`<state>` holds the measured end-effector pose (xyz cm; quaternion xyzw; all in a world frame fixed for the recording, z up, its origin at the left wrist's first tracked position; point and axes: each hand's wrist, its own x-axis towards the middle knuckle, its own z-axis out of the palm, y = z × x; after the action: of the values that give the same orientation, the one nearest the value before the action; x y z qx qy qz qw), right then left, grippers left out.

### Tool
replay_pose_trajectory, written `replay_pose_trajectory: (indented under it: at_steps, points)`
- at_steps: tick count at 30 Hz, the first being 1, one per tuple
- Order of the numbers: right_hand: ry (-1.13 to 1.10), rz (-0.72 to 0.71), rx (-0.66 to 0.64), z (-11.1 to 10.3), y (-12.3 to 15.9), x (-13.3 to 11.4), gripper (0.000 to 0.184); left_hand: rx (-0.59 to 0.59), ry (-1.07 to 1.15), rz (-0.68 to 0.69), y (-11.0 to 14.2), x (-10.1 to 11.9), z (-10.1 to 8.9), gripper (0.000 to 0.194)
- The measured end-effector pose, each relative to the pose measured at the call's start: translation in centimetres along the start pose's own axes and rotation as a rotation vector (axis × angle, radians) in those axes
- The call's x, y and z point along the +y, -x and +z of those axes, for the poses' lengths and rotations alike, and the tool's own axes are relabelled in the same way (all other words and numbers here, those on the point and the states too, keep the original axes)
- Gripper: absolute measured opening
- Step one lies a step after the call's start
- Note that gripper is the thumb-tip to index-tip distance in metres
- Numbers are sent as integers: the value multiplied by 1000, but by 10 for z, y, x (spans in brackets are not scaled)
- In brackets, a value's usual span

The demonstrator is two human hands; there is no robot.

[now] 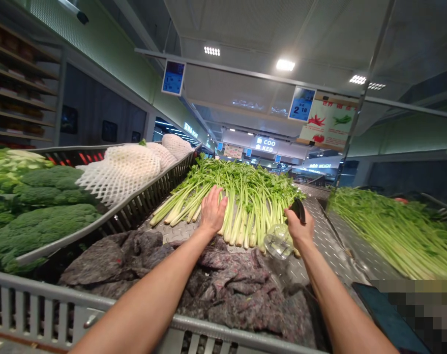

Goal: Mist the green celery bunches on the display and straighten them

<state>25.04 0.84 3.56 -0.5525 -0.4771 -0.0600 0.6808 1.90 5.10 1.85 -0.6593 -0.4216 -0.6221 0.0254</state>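
Note:
Bunches of celery (241,196) lie fanned on a metal tread-plate display shelf (322,236). My left hand (213,210) rests flat on the pale stalks near the left of the pile, fingers stretched out. My right hand (300,225) is closed round a clear spray bottle (279,241) with a black trigger head, held at the pile's right edge just above the shelf.
A grey felt cloth (223,285) covers the shelf's near part behind a grey slatted rail (42,307). Broccoli (42,221) and net-wrapped produce (123,172) fill the left trays. More celery (393,226) lies on the right. Price signs hang overhead.

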Motion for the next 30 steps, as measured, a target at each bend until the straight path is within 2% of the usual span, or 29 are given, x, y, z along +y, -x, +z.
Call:
replay_pose_trajectory:
  at_steps: [3,8,12,18,21,24,30]
  points:
    - [-34,45,-9,-1,3,0,31,-6,-6,8,0,0,0,47]
    - [-62,-24,-12,-3,4,0,33,-8,-1,1,0,-1,1,46]
    - [-75,4,1,-5,-2,-3,33,-14,2,6,0,-2,1,46]
    - [6,-59,53,-35,-14,5,33,-20,-33,25,-1,-1,2,48]
    - [32,-25,151,-50,-17,18,31,-28,-37,28,0,0,2,47]
    - [-7,3,214,-55,-17,27,33,-31,-41,34,1,2,3,47]
    - [1,32,129,-51,-14,24,30,-44,-47,28,3,4,3,47]
